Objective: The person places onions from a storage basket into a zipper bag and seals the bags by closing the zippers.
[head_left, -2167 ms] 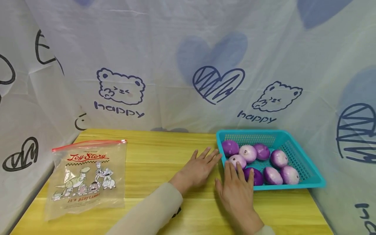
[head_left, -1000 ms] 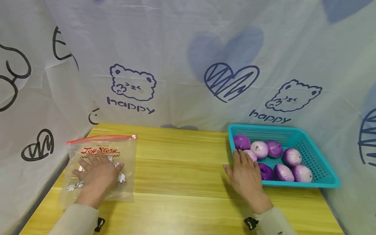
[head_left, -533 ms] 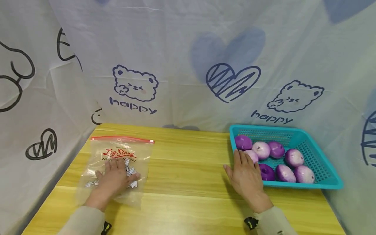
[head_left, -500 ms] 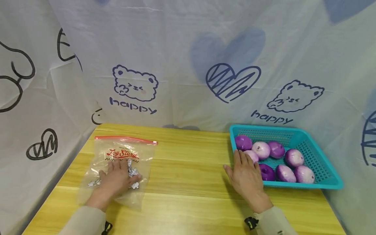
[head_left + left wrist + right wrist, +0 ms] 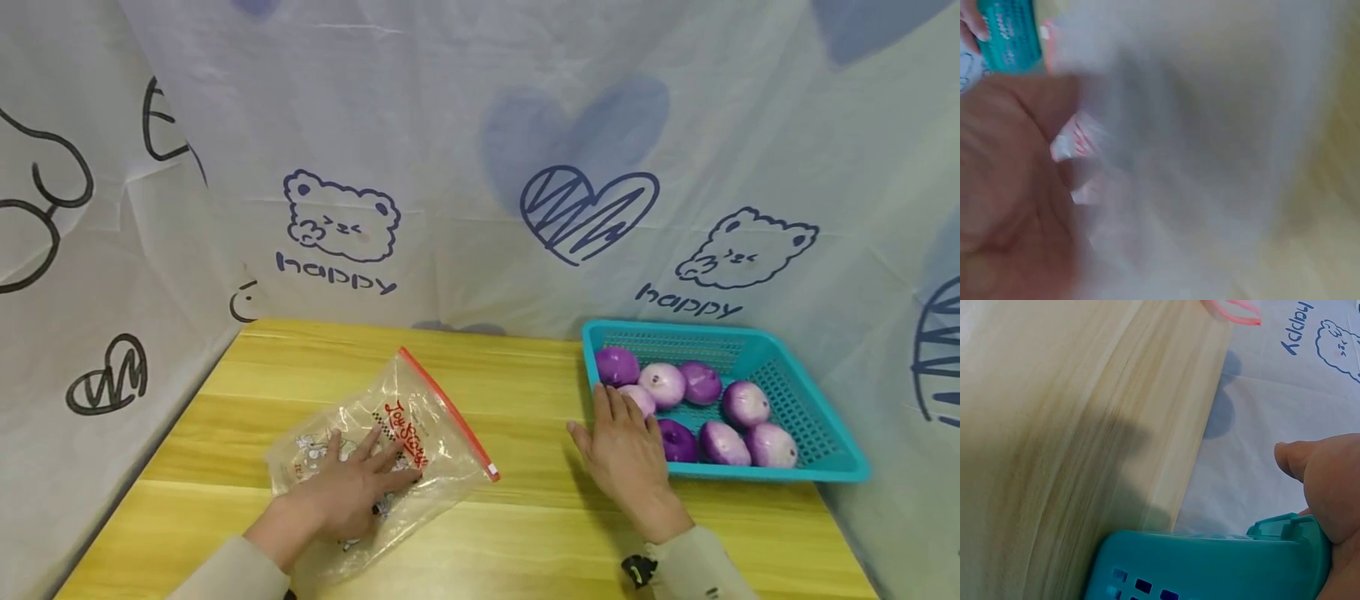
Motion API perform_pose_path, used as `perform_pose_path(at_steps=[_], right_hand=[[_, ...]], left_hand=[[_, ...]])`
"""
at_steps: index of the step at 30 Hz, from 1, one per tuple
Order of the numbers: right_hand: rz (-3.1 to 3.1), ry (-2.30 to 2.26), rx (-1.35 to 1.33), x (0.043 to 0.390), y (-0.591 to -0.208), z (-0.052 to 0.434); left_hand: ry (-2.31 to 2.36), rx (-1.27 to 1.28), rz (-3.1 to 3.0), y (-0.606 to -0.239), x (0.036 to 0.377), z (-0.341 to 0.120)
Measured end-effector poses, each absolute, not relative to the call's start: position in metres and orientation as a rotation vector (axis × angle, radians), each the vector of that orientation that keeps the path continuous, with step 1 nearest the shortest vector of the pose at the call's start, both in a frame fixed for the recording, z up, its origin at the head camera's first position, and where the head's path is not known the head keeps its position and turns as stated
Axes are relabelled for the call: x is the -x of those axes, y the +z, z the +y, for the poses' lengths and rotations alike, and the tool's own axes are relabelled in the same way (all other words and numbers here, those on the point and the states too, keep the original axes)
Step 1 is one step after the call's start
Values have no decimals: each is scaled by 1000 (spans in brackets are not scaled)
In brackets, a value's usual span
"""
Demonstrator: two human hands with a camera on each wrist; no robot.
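A clear zip bag (image 5: 453,450) with a red zip strip and "Toy Story" print lies turned on the table, its zip edge slanting toward the right. My left hand (image 5: 348,492) lies over its print with fingers spread; in the left wrist view the palm (image 5: 1010,181) is beside the blurred plastic. To the right stands a turquoise basket (image 5: 813,408) holding several purple onions (image 5: 723,442). My right hand (image 5: 626,454) rests at the basket's left rim, fingers straight and reaching over it. In the right wrist view the thumb (image 5: 1297,456) stands out above the basket wall (image 5: 1210,562).
The wood-grain table (image 5: 517,542) extends between the bag and the basket and along the front. A white printed cloth (image 5: 450,208) hangs behind the table and along both sides.
The left hand came away from the basket side to the bag at left, then drew the bag rightward and turned it clockwise. The right hand has stayed at the basket rim.
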State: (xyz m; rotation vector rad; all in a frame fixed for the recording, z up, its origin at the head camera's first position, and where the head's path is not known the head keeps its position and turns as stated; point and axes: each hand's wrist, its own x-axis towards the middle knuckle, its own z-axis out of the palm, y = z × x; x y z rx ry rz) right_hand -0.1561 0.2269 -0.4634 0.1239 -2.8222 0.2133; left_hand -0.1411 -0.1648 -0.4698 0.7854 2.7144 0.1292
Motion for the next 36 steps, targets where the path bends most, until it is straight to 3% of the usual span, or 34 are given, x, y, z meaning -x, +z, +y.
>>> perform_pose_path(at_steps=[7,16,25,36], right_hand=[[-2823,212,-103,156,-465,226],[-2842,222,-97,157,-466,226],[-2824,202,-104,157,-467,226],[-2781,193,-131,154,-465,225]], left_hand=[[189,-584,3034,-466,130,-156],[217,-248,3070,-492,119,-140],[275,-403,3018,-505,129,-150],[315,-688,2829,-495,148,-166]])
